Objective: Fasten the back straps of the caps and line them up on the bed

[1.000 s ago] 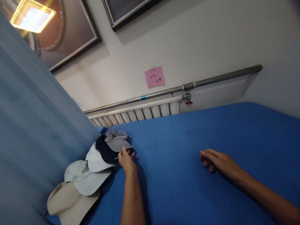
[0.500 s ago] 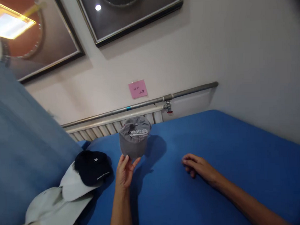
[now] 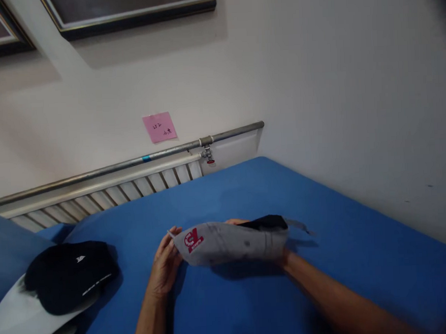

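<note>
A grey cap (image 3: 230, 243) with a red emblem is held sideways and flattened above the blue surface, its strap end pointing right. My left hand (image 3: 166, 260) grips the cap's left edge between thumb and fingers. Behind the cap is my right hand (image 3: 235, 221); only a bit of finger shows over the top edge, while the wrist comes out below the right end. It supports the cap from behind, most of its fingers hidden.
A black cap (image 3: 72, 277) lies on a white cap (image 3: 15, 319) at the left, beside a blue curtain (image 3: 12, 240). Behind the blue-covered surface (image 3: 229, 309) are a radiator (image 3: 109, 191), a metal pipe (image 3: 123, 166) and a pink note (image 3: 159, 127) on the wall.
The grey cap has come nearer and turned from crown-facing to side-on. My right hand has moved from lying apart to behind the cap. The view has shifted right.
</note>
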